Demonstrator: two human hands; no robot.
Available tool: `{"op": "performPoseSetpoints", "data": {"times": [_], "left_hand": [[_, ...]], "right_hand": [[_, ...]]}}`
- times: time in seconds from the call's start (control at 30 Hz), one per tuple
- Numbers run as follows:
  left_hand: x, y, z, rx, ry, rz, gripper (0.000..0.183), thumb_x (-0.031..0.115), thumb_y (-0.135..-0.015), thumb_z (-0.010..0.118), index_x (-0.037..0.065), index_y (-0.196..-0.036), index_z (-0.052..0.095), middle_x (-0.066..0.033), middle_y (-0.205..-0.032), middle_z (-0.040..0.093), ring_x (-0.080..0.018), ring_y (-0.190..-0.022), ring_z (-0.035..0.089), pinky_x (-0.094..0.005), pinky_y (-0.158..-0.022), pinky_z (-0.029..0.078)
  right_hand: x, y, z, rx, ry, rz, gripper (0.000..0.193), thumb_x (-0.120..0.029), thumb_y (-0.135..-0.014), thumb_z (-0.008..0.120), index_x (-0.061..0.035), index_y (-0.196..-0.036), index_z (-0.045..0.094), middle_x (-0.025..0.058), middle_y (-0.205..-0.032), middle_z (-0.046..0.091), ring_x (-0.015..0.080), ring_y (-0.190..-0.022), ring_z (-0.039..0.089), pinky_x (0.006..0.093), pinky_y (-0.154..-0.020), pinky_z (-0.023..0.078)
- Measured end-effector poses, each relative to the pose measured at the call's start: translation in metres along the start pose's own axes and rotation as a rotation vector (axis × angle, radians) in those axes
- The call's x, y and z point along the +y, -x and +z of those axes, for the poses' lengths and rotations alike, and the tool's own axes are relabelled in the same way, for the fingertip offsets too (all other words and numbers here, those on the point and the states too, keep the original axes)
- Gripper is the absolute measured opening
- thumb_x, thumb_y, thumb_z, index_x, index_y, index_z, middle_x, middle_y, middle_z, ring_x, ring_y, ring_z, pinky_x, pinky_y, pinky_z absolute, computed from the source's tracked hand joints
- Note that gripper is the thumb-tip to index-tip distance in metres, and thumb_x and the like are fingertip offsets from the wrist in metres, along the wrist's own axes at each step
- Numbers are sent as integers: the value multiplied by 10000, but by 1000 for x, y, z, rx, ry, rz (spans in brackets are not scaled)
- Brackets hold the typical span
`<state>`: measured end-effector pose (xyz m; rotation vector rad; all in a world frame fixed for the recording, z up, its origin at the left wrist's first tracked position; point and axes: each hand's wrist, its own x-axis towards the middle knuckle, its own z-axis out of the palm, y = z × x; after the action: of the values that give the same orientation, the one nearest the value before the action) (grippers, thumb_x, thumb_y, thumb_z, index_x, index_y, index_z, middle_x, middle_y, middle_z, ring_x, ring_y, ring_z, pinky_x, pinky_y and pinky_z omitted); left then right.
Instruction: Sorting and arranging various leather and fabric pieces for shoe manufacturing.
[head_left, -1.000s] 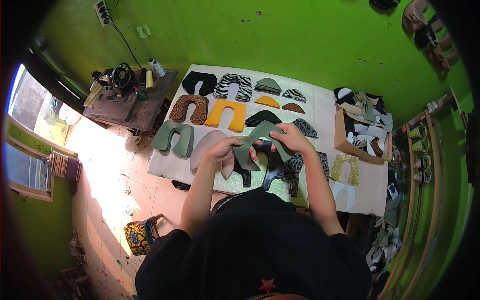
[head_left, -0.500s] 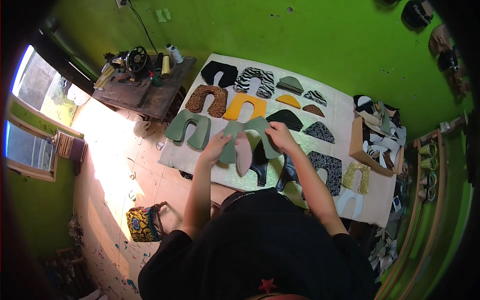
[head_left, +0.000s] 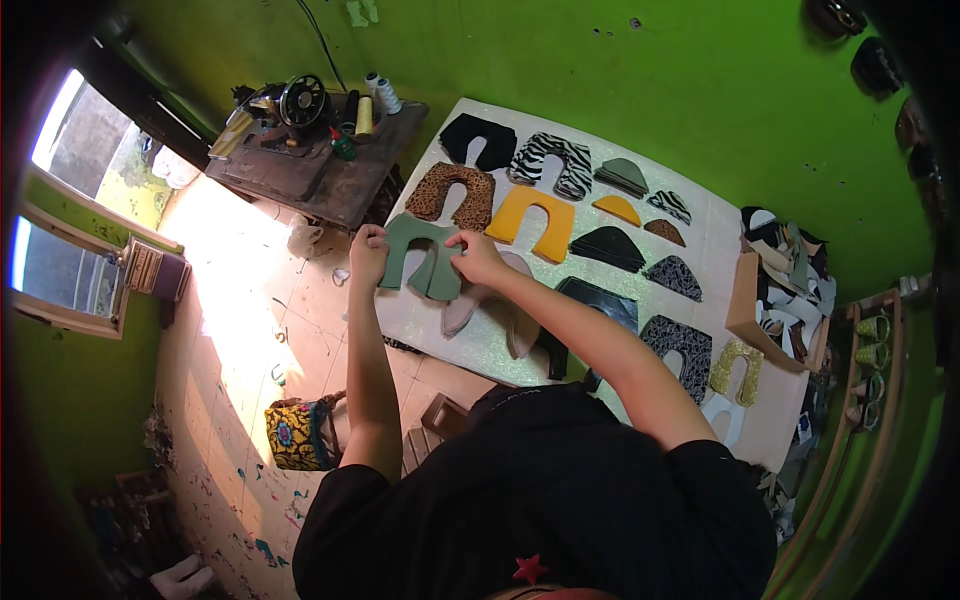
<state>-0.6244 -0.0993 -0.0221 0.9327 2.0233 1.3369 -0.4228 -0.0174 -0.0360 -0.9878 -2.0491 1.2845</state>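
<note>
At the left end of the table, my left hand (head_left: 369, 256) and my right hand (head_left: 478, 258) pinch opposite sides of a green U-shaped shoe upper piece (head_left: 412, 232). It lies over the spot of the green stack, its edges near the other green pieces. Right beside it, partly under my right wrist, rests a pale beige U-shaped piece (head_left: 523, 325). Behind the green piece sit a leopard-print stack (head_left: 450, 190) and a yellow stack (head_left: 532, 222). My right forearm passes over the table in front of a black glossy piece (head_left: 605, 303).
More cut pieces in zebra, black and grey patterns lie in rows on the pale table (head_left: 690, 300). A box of scraps (head_left: 757, 300) stands at the right end. Beyond the left end is a sewing machine (head_left: 290, 105) on a wooden stand. A patterned bag (head_left: 300, 433) sits below, on the floor side.
Both hands have carried the green piece leftward, from above the table's front middle to the green stack. The beige piece behind it is now more fully exposed. The view has shifted somewhat.
</note>
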Motion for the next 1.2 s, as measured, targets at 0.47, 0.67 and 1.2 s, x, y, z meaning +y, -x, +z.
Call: {"op": "performPoseSetpoints", "data": {"times": [0.47, 0.67, 1.2], "left_hand": [[4, -16, 7, 86, -487, 165, 232, 26, -694, 521, 64, -875, 661, -173, -869, 618, -309, -827, 587, -353, -765, 453], [-13, -14, 8, 79, -645, 248, 269, 25, -666, 553, 76, -910, 653, -120, -1001, 566, -279, -938, 538, -343, -814, 424], [38, 36, 73, 71, -830, 182, 518, 270, -678, 645, 117, -1152, 504, -205, -1299, 294, -377, -1222, 226, -521, -964, 206]], "right_hand": [[13, -3, 46, -24, 51, 120, 481, -76, -636, 627, -24, -1102, 518, 204, -1007, 561, 307, -901, 574, 349, -780, 463], [-6, 1, 41, -176, 221, 212, 506, -181, -653, 624, -58, -1131, 512, 250, -1103, 438, 375, -1007, 477, 374, -871, 409], [27, 80, -81, 218, 2, 158, 309, -137, -674, 623, -56, -965, 555, 159, -953, 467, 302, -920, 498, 347, -801, 420]]}}
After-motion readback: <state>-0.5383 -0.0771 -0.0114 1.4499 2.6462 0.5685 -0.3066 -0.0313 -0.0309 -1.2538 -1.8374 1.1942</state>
